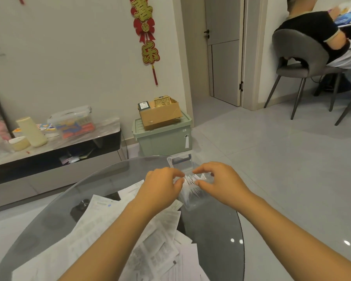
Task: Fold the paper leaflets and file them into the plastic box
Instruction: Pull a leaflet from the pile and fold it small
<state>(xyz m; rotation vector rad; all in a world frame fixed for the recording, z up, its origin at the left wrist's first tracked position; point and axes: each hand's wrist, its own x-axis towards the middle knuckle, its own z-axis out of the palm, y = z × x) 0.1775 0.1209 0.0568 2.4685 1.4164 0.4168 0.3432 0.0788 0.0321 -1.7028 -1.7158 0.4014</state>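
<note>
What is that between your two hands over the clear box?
In the head view, folded leaflets stand in the clear plastic box between the left hand and the right hand; both sets of fingertips touch them.

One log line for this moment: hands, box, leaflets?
left hand: at clear plastic box | right hand: same | folded leaflets: in box | unfolded leaflets: piled on glass table

A round glass table (221, 230) fills the bottom of the frame. A messy pile of paper leaflets (130, 240) lies on it at the lower middle. A clear plastic box (193, 201) sits on the table just above the pile, near the middle.
</note>
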